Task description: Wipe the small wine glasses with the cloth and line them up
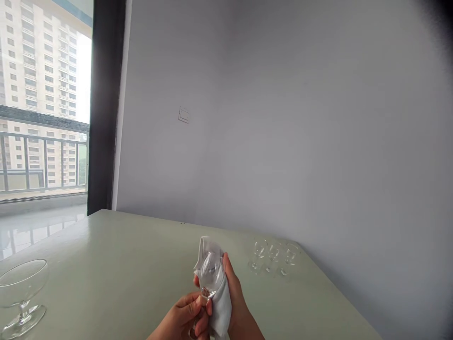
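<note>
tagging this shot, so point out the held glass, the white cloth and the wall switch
Held glass (211, 273): head view, on its bowl.
White cloth (222, 307): head view, on its lower part.
Wall switch (184, 114): head view, middle of its front.

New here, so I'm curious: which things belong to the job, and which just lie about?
In use:
clear round-bowled glass
white fabric cloth

Lying about, apparently:
clear wide-bowled glass goblet at left
cluster of clear stemmed glasses at right

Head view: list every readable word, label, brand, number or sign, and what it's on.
No readable text: none on the held glass, cloth, near glass or far glasses.
Switch: any marking too small to read.
</note>
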